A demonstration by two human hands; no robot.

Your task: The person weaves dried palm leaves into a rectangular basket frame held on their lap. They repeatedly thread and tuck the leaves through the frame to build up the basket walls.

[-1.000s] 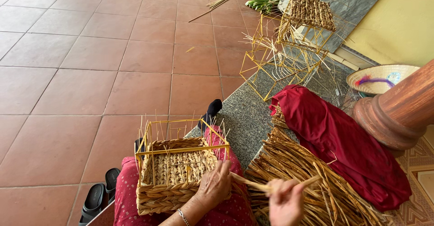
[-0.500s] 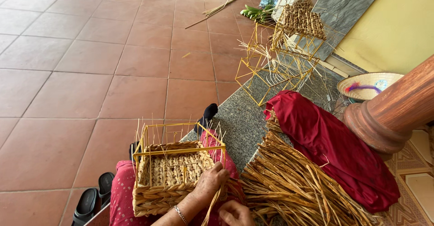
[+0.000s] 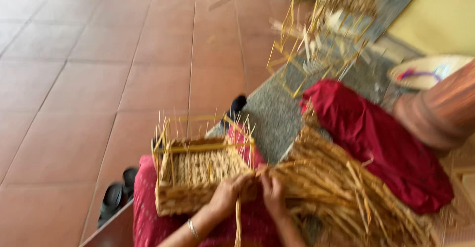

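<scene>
A half-woven rectangular straw basket with a yellow wire frame rests on my lap, upright spokes sticking up from its rim. My left hand presses on the basket's near right corner. Right beside it, my right hand pinches a straw strand that hangs down between the two hands. The frame is blurred, so the fingers are hard to make out.
A heap of loose straw lies to my right, partly under a red cloth. Bare yellow wire frames stand farther back on the grey stone ledge. Black sandals sit on the red tile floor at left. A brown round column rises at right.
My right hand has dropped from the straw heap, where it held a stalk, to the basket's right corner beside my left hand. The camera has tilted and the view has blurred.
</scene>
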